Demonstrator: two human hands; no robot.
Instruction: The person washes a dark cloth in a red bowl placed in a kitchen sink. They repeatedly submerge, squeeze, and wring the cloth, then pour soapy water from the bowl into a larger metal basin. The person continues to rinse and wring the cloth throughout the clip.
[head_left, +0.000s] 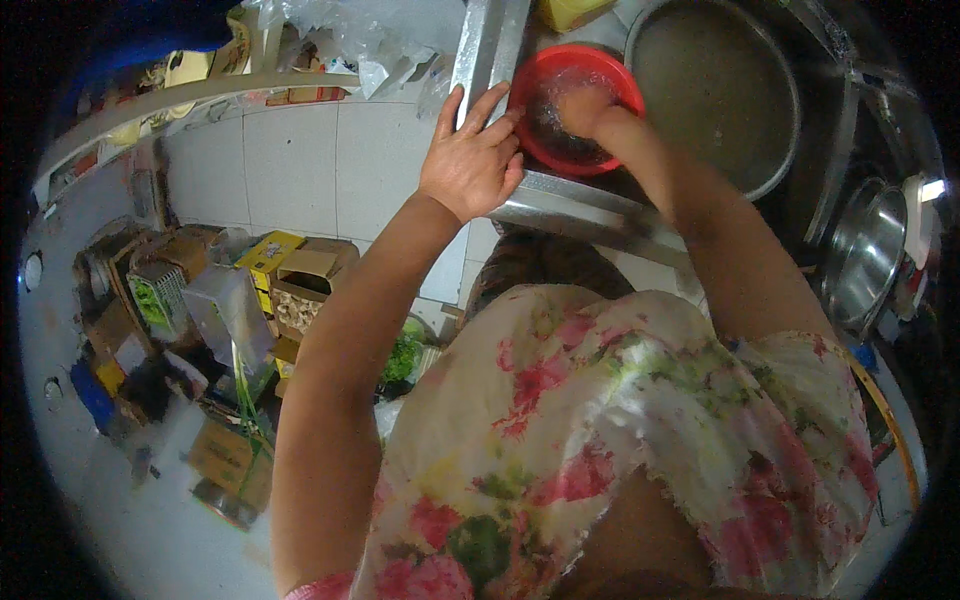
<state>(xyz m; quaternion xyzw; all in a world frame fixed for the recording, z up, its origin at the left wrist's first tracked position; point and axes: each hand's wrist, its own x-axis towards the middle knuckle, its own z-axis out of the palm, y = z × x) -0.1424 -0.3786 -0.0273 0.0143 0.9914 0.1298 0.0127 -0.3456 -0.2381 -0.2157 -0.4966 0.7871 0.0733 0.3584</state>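
A round red plastic basin (640, 94) stands inside the corner of a metal sink frame (592, 210). Water inside it looks stirred and splashing. My right hand (589, 111) reaches down into this basin; it is blurred, its fingers hidden, so what it may hold does not show. With fingers spread, my left hand (476, 161) lies over the metal edge on the basin's left, its fingertips at or near the red rim. Close on the right of the basin is a wide round vessel (720, 97) filled with murky liquid.
Part of a yellow container (574, 11) shows behind the basin. A stainless steel bowl (866, 259) leans at the far right. Clear plastic bags (382, 56) lie on a shelf at upper left. Cardboard boxes (319, 266), a white crate (161, 300) and leafy greens (403, 352) stand low on the left.
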